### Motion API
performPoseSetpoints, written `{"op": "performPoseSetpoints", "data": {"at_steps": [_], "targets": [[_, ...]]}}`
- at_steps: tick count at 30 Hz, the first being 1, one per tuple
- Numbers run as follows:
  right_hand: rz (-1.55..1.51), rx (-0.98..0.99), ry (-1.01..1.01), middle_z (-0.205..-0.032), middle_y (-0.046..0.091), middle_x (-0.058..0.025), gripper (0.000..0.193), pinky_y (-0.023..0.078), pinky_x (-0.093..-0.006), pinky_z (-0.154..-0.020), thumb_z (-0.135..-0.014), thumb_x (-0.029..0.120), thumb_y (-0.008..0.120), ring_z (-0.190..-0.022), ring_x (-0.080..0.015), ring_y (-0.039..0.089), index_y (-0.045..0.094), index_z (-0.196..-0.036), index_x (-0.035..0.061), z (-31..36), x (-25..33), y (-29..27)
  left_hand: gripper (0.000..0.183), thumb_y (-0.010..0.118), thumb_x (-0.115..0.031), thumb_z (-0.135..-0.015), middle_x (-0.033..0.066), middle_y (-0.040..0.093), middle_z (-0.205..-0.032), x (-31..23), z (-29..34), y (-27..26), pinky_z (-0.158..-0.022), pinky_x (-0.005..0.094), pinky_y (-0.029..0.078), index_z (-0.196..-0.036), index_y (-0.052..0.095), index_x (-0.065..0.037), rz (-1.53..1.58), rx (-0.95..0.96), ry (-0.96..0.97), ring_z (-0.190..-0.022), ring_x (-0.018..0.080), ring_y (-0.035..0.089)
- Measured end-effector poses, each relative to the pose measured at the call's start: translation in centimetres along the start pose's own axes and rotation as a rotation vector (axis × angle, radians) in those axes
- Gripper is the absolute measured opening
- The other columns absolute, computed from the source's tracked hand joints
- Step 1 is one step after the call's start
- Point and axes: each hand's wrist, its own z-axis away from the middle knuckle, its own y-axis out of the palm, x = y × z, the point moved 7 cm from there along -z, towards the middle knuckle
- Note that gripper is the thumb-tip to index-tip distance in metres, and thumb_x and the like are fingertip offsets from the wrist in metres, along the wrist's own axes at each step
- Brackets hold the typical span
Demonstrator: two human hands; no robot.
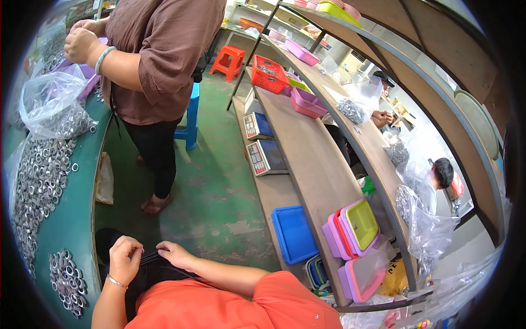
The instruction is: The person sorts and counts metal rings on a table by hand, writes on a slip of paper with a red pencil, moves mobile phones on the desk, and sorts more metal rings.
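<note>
My left hand [125, 260], with a thin bangle at the wrist, is closed with thumb and fingertips pinched together above my lap. Whatever lies between those fingertips is too small to name. Close to its right, my right hand [175, 255] is closed at the fingertips on thin black cord [149, 257] over dark cloth. Left of my left hand, a small heap of grey metal rings [67, 282] lies on the green table [66, 219]. Farther up that table spreads a much larger pile of similar rings [41, 186].
Across the table's far part stands a person in a brown top [159, 49]; a clear bag of rings [57, 109] rests nearby. To the right, shelving [307, 142] holds scales [266, 156], a blue tray [295, 233] and coloured baskets [361, 225]. Red [228, 61] and blue [189, 118] stools stand behind.
</note>
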Motion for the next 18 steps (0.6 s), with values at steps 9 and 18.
{"op": "performPoseSetpoints", "data": {"at_steps": [9, 18], "targets": [[-0.004, 0.027, 0.012, -0.109, 0.063, -0.0123, 0.03, 0.043, -0.0304, -0.09, -0.09, 0.017, 0.055, -0.104, -0.0201, 0.057, 0.057, -0.115, -0.0003, -0.18, -0.15, -0.23, 0.017, 0.062, 0.014, -0.068, 0.0089, 0.059, -0.075, -0.13, -0.19, -0.05, -0.055, 0.0255, 0.048, -0.076, 0.059, -0.001, 0.008, -0.008, 0.004, -0.062, 0.0189, 0.059], [0.0, 0.04, 0.051, -0.107, 0.063, -0.0112, 0.029, 0.043, -0.0301, -0.089, -0.09, 0.017, 0.055, -0.101, -0.0195, 0.057, 0.058, -0.114, -0.0001, -0.16, 0.52, -0.35, 0.017, 0.062, 0.014, -0.068, 0.0087, 0.059, -0.074, 0.33, -0.09, -0.09, -0.055, 0.0259, 0.048, -0.076, 0.059, -0.001, 0.014, -0.018, -0.015, -0.062, 0.0186, 0.059]]}}
